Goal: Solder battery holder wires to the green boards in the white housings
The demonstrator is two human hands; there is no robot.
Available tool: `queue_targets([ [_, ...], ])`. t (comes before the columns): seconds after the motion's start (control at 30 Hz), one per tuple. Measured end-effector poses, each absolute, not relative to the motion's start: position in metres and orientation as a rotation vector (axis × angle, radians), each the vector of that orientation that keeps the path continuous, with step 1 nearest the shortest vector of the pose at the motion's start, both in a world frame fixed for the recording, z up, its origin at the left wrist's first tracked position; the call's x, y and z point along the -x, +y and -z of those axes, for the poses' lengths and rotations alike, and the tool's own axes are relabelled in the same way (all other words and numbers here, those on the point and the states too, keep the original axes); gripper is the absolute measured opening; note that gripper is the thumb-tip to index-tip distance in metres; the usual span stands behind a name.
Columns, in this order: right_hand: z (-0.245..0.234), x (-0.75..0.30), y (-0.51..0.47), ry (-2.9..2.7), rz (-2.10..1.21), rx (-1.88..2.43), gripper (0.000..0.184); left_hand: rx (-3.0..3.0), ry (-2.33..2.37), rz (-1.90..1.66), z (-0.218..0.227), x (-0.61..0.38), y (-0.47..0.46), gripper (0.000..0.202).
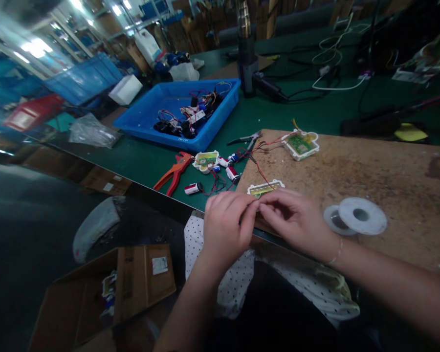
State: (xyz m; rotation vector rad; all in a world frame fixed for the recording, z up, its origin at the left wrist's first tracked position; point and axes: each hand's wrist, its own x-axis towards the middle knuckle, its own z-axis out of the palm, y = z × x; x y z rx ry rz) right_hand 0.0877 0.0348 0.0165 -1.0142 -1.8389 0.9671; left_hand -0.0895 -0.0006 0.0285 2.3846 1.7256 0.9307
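My left hand (229, 220) and my right hand (295, 215) meet fingertip to fingertip over the front edge of the board. Both are closed in a pinch. What sits between the fingers is too small to make out, though a thin red wire runs down toward them. Just behind the fingertips lies a white-framed circuit module (266, 187), partly covered by my hands. Another white-cased circuit board (300, 144) rests farther back with wires attached. Left of my hands are several cylindrical batteries (193, 188) with red and black leads, beside a third cased circuit board (206, 160).
Orange-handled wire strippers (174, 173) and pliers (246, 140) lie on the green bench. Behind them is a blue tray (176, 142) of wired parts. A heat gun (246, 63) stands upright at the back. A solder spool (363, 216) sits on the brown board (399, 181). An open carton (144, 276) is below.
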Motion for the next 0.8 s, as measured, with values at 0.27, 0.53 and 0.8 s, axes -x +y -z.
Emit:
queue_targets([
  [0.27,-0.013,-0.087,0.035,-1.705,-1.164,1.095,0.016,-1.878,2.008,-1.481,-0.013,0.123,0.022,0.028],
  [0.53,-0.012,-0.086,0.033,-1.554,-1.329,1.134,0.024,-1.938,2.190,-1.263,-0.008,0.157,0.023,0.027],
  [0.8,-0.010,-0.086,0.034,-1.508,-1.329,1.143,0.023,-2.071,2.302,-1.185,0.000,0.165,0.002,0.033],
])
